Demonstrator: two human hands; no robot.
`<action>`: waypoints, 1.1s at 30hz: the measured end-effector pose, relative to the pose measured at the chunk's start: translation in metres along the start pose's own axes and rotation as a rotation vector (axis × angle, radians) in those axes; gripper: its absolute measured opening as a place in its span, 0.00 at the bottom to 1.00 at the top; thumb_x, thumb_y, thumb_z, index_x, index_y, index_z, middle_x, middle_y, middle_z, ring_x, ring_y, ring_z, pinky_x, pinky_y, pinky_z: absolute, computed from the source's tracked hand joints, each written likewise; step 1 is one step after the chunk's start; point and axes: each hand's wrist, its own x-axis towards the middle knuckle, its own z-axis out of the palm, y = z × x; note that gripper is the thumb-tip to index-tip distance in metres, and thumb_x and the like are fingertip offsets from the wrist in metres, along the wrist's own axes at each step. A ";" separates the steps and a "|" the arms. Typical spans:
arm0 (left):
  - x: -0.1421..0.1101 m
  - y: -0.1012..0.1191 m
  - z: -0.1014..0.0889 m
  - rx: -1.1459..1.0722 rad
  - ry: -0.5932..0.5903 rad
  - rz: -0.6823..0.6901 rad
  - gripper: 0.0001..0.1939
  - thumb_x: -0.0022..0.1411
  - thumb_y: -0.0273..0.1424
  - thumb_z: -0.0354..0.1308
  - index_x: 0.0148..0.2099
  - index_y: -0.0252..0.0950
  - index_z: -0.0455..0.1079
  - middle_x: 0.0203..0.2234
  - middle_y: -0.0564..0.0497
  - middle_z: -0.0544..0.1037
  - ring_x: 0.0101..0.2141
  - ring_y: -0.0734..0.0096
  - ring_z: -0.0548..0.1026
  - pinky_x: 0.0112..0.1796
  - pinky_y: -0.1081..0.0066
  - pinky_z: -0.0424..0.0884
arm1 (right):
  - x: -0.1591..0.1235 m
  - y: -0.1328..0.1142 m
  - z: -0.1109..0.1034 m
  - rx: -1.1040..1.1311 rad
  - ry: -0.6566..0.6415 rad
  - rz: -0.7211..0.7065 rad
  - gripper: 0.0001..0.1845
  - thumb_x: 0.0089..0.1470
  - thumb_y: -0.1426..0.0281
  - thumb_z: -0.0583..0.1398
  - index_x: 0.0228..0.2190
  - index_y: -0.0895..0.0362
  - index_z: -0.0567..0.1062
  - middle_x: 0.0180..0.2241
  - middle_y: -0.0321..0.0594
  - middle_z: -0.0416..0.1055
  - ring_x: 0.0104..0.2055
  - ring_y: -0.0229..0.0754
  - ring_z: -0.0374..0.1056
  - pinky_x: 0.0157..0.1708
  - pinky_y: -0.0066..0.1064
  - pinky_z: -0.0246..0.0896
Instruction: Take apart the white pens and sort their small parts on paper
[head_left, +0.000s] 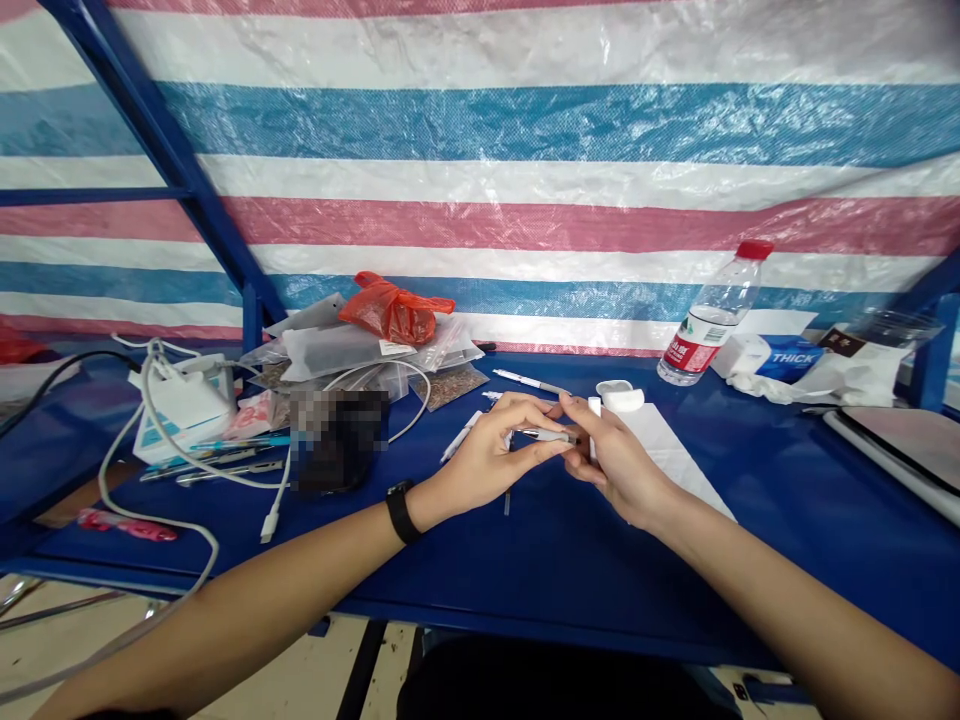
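Observation:
My left hand [495, 452] and my right hand [611, 458] meet above a blue table top [570, 560]. Between their fingertips is a slim silver-and-white pen [551, 435], held at both ends. A short white piece [594, 425] stands against my right fingers. Nearby, a white pen [461, 437] and a grey-tipped pen [529, 381] lie on the table. A thin rod [507, 500] lies below my left hand. A black watch [401, 510] circles my left wrist. Beyond my right hand are a small white case [619, 397] and a white paper sheet [667, 450].
To the left lie a white charger [184, 405], white cables, several pens [225, 455], plastic bags and a red bag [394, 310]. A blurred black object [337, 440] sits among them. At the right are a water bottle [709, 315] and a laptop [900, 445]. A striped tarp [525, 130] hangs behind.

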 end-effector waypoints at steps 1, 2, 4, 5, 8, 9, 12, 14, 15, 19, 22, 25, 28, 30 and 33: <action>0.000 0.000 0.001 0.000 0.012 0.001 0.10 0.64 0.40 0.67 0.41 0.38 0.78 0.44 0.43 0.80 0.51 0.59 0.76 0.54 0.59 0.71 | 0.000 0.000 0.001 0.010 0.011 -0.006 0.30 0.43 0.43 0.69 0.26 0.54 0.66 0.17 0.28 0.59 0.16 0.29 0.49 0.15 0.24 0.31; 0.001 0.001 0.001 0.003 0.024 0.005 0.10 0.64 0.40 0.67 0.40 0.38 0.78 0.44 0.44 0.80 0.51 0.59 0.76 0.54 0.59 0.70 | -0.001 0.000 0.001 0.017 0.018 -0.014 0.30 0.43 0.43 0.70 0.26 0.54 0.65 0.17 0.27 0.58 0.16 0.29 0.48 0.15 0.24 0.31; 0.001 0.004 0.002 0.013 0.031 0.014 0.10 0.65 0.39 0.66 0.40 0.38 0.77 0.45 0.43 0.79 0.51 0.60 0.76 0.54 0.60 0.70 | -0.002 -0.001 0.002 0.021 0.012 -0.024 0.30 0.44 0.44 0.70 0.26 0.54 0.65 0.16 0.26 0.56 0.16 0.29 0.47 0.15 0.25 0.31; 0.001 0.005 0.003 0.023 0.021 0.018 0.09 0.65 0.38 0.66 0.40 0.38 0.76 0.47 0.43 0.79 0.52 0.59 0.76 0.54 0.60 0.70 | -0.003 -0.001 0.002 0.024 -0.002 -0.024 0.30 0.45 0.44 0.69 0.27 0.54 0.65 0.16 0.26 0.56 0.16 0.29 0.46 0.15 0.25 0.31; 0.000 0.007 0.004 0.083 0.005 0.026 0.07 0.66 0.37 0.64 0.42 0.38 0.76 0.49 0.43 0.79 0.52 0.58 0.76 0.52 0.60 0.71 | -0.004 -0.002 0.002 0.062 -0.050 -0.001 0.28 0.46 0.46 0.69 0.29 0.54 0.66 0.17 0.25 0.55 0.16 0.28 0.41 0.17 0.26 0.32; -0.001 0.008 0.005 0.106 0.013 0.035 0.07 0.67 0.37 0.64 0.42 0.39 0.75 0.47 0.43 0.79 0.51 0.58 0.76 0.52 0.60 0.71 | -0.004 -0.003 0.002 0.085 -0.061 0.019 0.26 0.47 0.47 0.69 0.30 0.54 0.67 0.17 0.24 0.55 0.16 0.28 0.40 0.17 0.26 0.32; -0.002 0.008 0.007 0.121 0.055 0.068 0.05 0.68 0.35 0.63 0.41 0.39 0.75 0.40 0.47 0.81 0.46 0.62 0.78 0.50 0.63 0.71 | -0.005 -0.006 0.004 0.146 -0.073 0.084 0.23 0.50 0.50 0.67 0.33 0.54 0.68 0.18 0.25 0.56 0.16 0.28 0.40 0.19 0.26 0.34; -0.001 0.009 0.006 0.041 0.079 0.055 0.05 0.69 0.35 0.62 0.41 0.39 0.74 0.38 0.49 0.81 0.44 0.65 0.79 0.47 0.66 0.73 | -0.006 -0.008 0.004 0.149 -0.067 0.075 0.23 0.52 0.49 0.65 0.36 0.54 0.69 0.20 0.27 0.59 0.16 0.29 0.42 0.19 0.27 0.38; 0.000 0.011 0.005 -0.019 0.101 0.034 0.06 0.69 0.35 0.63 0.41 0.39 0.73 0.38 0.49 0.82 0.43 0.66 0.80 0.45 0.68 0.74 | -0.005 -0.007 0.003 0.130 -0.056 0.045 0.23 0.54 0.48 0.63 0.38 0.54 0.70 0.21 0.28 0.61 0.17 0.30 0.43 0.20 0.27 0.39; 0.009 0.022 -0.007 -0.233 0.223 -0.080 0.13 0.64 0.40 0.67 0.40 0.37 0.69 0.34 0.50 0.83 0.37 0.67 0.83 0.39 0.70 0.76 | -0.001 -0.003 -0.010 -0.103 0.026 -0.201 0.25 0.61 0.46 0.54 0.43 0.53 0.72 0.27 0.32 0.65 0.19 0.33 0.49 0.22 0.29 0.45; 0.018 0.029 -0.017 -0.347 0.327 -0.104 0.17 0.59 0.42 0.71 0.38 0.38 0.69 0.29 0.54 0.82 0.33 0.69 0.82 0.40 0.70 0.76 | 0.001 -0.002 -0.021 -0.417 0.057 -0.453 0.22 0.66 0.51 0.51 0.38 0.53 0.75 0.31 0.35 0.66 0.23 0.36 0.54 0.25 0.31 0.52; 0.023 0.029 -0.022 -0.413 0.396 -0.133 0.20 0.54 0.43 0.74 0.35 0.38 0.68 0.25 0.57 0.80 0.32 0.72 0.81 0.40 0.72 0.75 | 0.000 -0.003 -0.024 -0.695 0.043 -0.701 0.21 0.69 0.56 0.51 0.34 0.54 0.76 0.31 0.39 0.68 0.30 0.40 0.62 0.32 0.33 0.60; 0.023 0.024 -0.024 -0.435 0.417 -0.199 0.22 0.52 0.44 0.75 0.35 0.38 0.69 0.25 0.57 0.80 0.32 0.73 0.80 0.39 0.73 0.73 | -0.001 -0.004 -0.021 -0.824 0.039 -0.856 0.18 0.71 0.61 0.52 0.38 0.55 0.78 0.32 0.41 0.70 0.33 0.42 0.67 0.34 0.34 0.63; 0.022 0.022 -0.024 -0.446 0.424 -0.223 0.22 0.50 0.44 0.76 0.35 0.37 0.69 0.25 0.58 0.79 0.31 0.75 0.78 0.39 0.73 0.72 | -0.002 -0.003 -0.020 -0.870 0.068 -0.897 0.17 0.71 0.64 0.52 0.40 0.56 0.78 0.32 0.42 0.71 0.32 0.42 0.68 0.31 0.32 0.63; 0.022 0.021 -0.024 -0.467 0.422 -0.228 0.22 0.49 0.43 0.77 0.34 0.37 0.70 0.24 0.59 0.77 0.29 0.77 0.77 0.38 0.74 0.71 | -0.002 -0.003 -0.020 -0.913 0.116 -0.923 0.15 0.70 0.67 0.53 0.41 0.57 0.79 0.32 0.42 0.71 0.32 0.41 0.69 0.29 0.31 0.65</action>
